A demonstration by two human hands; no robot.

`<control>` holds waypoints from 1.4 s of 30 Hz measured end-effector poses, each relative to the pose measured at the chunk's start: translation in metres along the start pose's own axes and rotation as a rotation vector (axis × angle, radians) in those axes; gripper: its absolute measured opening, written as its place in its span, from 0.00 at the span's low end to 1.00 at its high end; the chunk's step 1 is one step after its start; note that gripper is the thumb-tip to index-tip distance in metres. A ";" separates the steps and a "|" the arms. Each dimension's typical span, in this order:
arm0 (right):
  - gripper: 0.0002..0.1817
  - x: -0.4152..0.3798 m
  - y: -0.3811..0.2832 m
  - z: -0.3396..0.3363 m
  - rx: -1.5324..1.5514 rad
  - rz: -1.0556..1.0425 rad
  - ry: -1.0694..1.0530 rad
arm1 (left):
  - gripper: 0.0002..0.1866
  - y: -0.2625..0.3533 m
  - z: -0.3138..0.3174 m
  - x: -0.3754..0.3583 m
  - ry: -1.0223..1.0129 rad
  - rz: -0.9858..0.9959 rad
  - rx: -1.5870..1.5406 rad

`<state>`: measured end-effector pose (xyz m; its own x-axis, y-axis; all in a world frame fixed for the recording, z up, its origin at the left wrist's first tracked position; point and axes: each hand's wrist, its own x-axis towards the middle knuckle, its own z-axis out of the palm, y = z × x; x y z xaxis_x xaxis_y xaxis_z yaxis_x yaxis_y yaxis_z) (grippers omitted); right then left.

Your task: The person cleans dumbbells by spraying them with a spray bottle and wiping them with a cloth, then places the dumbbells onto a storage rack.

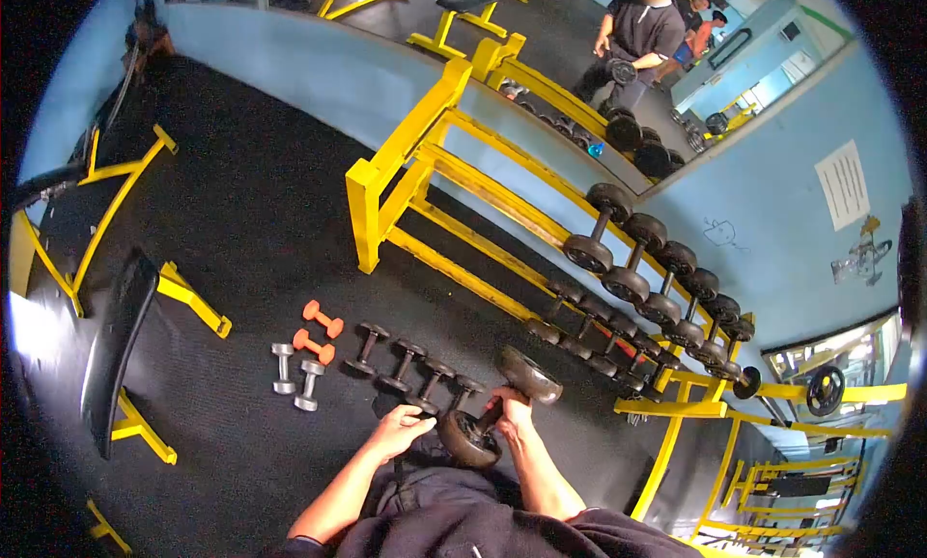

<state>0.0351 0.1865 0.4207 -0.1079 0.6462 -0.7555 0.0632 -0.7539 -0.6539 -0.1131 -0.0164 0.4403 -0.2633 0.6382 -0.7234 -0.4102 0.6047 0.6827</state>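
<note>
A large black dumbbell [526, 375] is held up in front of my body, my right hand [510, 411] wrapped round its handle between the two round heads. My left hand [401, 432] is beside the dumbbell's lower head, its fingers close together; whether they touch or hold anything is not clear. Just beyond my hands, several small black dumbbells [402, 366] lie in a row on the dark floor. To their left lie two orange dumbbells [314, 347] and two grey dumbbells [308, 385].
A yellow rack [406, 153] stands ahead, with black dumbbells [645, 232] on its right part. At left is a black-padded bench [121, 350] with yellow legs. A wall mirror [560, 37] reflects people. Yellow frames and a weight plate [826, 391] are at right.
</note>
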 end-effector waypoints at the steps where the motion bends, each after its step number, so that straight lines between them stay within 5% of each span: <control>1: 0.05 0.008 0.000 0.002 -0.019 0.005 0.005 | 0.38 0.007 0.003 0.000 -0.001 -0.009 -0.018; 7: 0.06 0.041 -0.008 0.021 -0.122 0.031 -0.042 | 0.36 0.019 0.029 0.028 -0.265 -0.427 -0.276; 14: 0.05 0.132 -0.035 0.024 -0.300 0.059 -0.053 | 0.36 0.008 0.093 0.108 -0.051 -0.267 -0.562; 15: 0.04 0.163 -0.029 0.016 -0.189 0.081 -0.048 | 0.36 0.015 0.107 0.124 0.114 -0.348 -0.505; 17: 0.04 0.212 -0.037 0.016 -0.205 0.001 -0.051 | 0.35 0.010 0.126 0.169 0.079 -0.269 -0.580; 19: 0.04 0.262 -0.051 0.013 -0.224 0.131 -0.021 | 0.33 0.008 0.159 0.212 0.326 -0.326 -0.736; 23: 0.03 0.376 -0.068 0.014 -0.176 0.192 0.095 | 0.34 0.030 0.193 0.313 0.314 -0.262 -0.749; 26: 0.06 0.450 -0.086 0.013 -0.215 0.132 -0.053 | 0.38 0.016 0.217 0.399 0.346 -0.188 -0.789; 30: 0.09 0.534 -0.093 0.008 -0.172 0.187 -0.077 | 0.28 0.014 0.227 0.477 0.304 -0.225 -0.768; 42: 0.10 0.608 -0.084 -0.004 -0.269 0.185 -0.117 | 0.22 0.008 0.236 0.543 0.274 -0.286 -0.765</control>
<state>-0.0313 0.6429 0.0158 -0.1823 0.4717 -0.8627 0.3496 -0.7890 -0.5052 -0.0531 0.4475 0.0771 -0.2210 0.3133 -0.9236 -0.9426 0.1743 0.2847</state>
